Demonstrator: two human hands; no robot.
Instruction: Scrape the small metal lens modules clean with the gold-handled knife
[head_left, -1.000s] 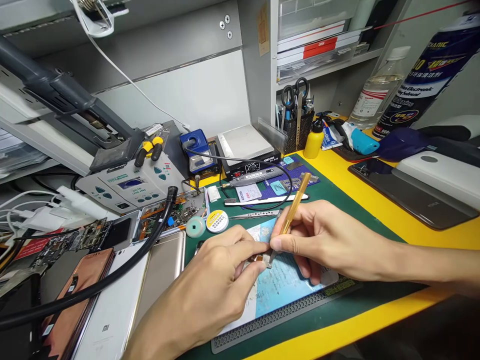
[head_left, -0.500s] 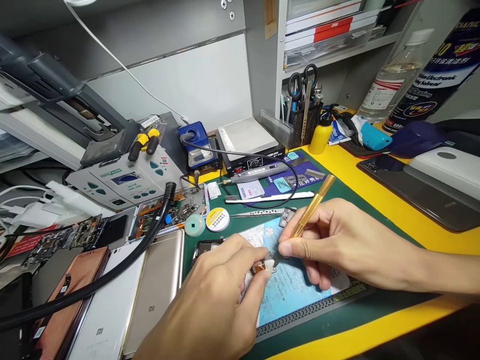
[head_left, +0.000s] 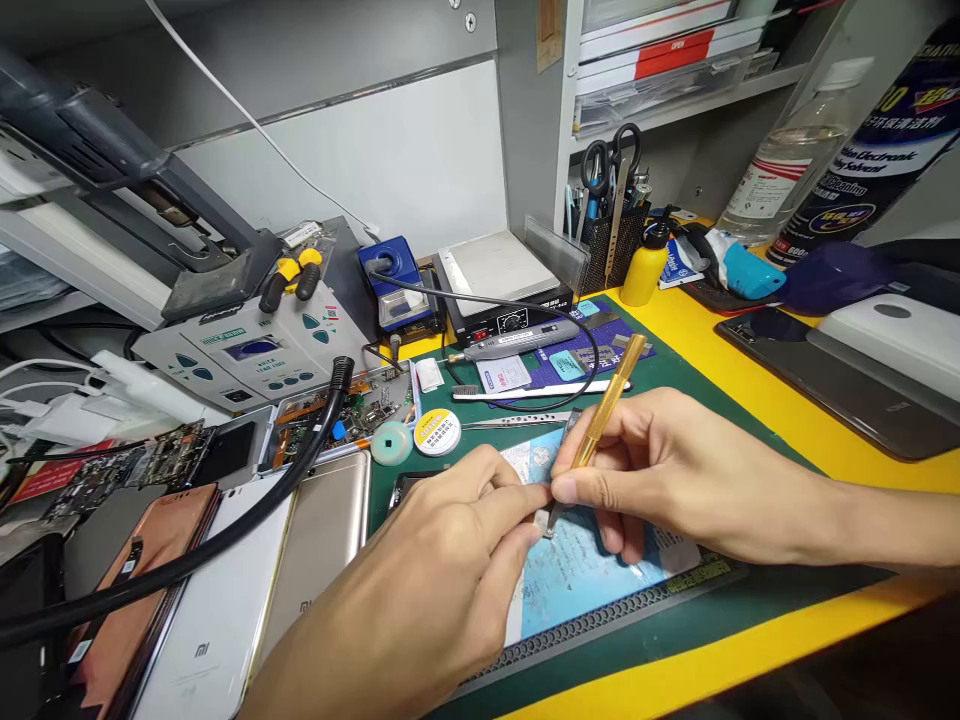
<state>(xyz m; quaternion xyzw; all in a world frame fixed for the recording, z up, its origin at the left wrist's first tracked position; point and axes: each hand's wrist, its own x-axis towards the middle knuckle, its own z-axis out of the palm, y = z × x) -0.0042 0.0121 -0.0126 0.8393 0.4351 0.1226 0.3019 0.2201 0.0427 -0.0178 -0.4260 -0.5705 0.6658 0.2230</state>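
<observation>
Evidently, I have 2 hands working at 1 spot: the left hand (head_left: 446, 540) pinches the small part (head_left: 544, 522) between thumb and forefinger, while the right hand (head_left: 649, 465) grips the gold knife (head_left: 609, 405) like a pen, its tip at the part's edge. From here I judge that the left grip keeps the part from skidding, and that the right hand's curled lower fingers steady the tip against the blue sheet (head_left: 592, 580). Whether the fingertips touch across, I cannot tell. The sheet lies over the grey mat (head_left: 577, 632) and green mat (head_left: 750, 613), probably guarding the desk (head_left: 765, 405). The part is on or just above the sheet; it looks pale and flat, mostly hidden by fingers.
</observation>
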